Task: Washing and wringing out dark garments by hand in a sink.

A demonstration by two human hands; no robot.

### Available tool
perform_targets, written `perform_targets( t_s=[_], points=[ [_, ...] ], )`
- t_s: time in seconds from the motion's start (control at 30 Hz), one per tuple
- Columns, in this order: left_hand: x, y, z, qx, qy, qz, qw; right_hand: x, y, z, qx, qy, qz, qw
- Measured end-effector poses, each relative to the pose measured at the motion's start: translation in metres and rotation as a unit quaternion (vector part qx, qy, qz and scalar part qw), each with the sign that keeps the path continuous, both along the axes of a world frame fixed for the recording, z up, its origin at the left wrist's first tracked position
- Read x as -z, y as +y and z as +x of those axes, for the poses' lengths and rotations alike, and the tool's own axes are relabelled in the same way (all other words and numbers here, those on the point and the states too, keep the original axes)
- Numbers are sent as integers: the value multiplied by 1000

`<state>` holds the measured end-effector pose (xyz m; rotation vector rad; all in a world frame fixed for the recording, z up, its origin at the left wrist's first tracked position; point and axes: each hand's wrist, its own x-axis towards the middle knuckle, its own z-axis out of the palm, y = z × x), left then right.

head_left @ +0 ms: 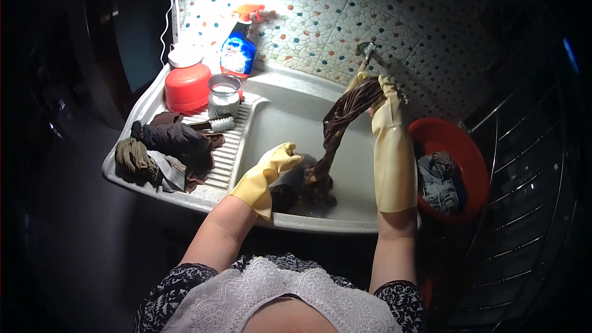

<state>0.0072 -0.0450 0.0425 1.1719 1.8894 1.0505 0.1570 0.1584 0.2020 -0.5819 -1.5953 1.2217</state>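
Currently, the right hand (379, 89), in a long pale-yellow rubber glove (394, 160), is raised near the back of the sink, its fingers closed around the upper end of a twisted brown cloth (348, 108). That cloth hangs slantwise over the sink, its lower end reaching a dark, soaked bundle (314, 191) in the cloudy water (296, 126) near the front edge; whether the two are one piece cannot be told. The left hand (282, 157), gloved likewise, is low over the water just beside the bundle, fingers curled inward; whether they grip anything cannot be told.

Just behind the right hand, a metal tap (367, 49) comes out of the pebble-patterned wall (308, 18). To the left of the water, the sink's ridged washboard (223, 169) carries a heap of dark and grey garments (179, 142), with a white-bristled brush (222, 124) at the heap's far side. Behind the brush are a glass jar (224, 95) with white contents, a red tub (188, 86) with a white top, and a blue spray bottle (238, 52) with an orange-red trigger. Right of the sink, a red basin (472, 148) holds greyish clothes (438, 185), next to a metal wire rack (524, 197).
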Motion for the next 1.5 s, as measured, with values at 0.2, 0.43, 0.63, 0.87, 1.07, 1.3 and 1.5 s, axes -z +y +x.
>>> perform_targets(
  t_s=[0.2,0.43,0.63,0.87,1.07,1.3,1.5],
  points=[
    [9,-40,-1,90,5,58,994,9,-16,7,123,-23,24,992],
    [7,-86,7,220,330,168,902,75,17,56,352,-275,10,895],
    [13,-37,4,131,291,-136,938,116,-4,62,181,-581,50,792],
    [23,15,4,-249,26,-148,957,124,-75,43,-187,-710,279,619],
    [87,12,-61,-243,97,-195,945,181,-40,52,-75,-747,386,536],
    [-2,-12,-14,-359,-4,-123,925,203,40,101,73,-870,230,430],
    [24,-20,-33,-301,-40,-122,945,174,9,93,286,-413,-46,864]
  ],
)
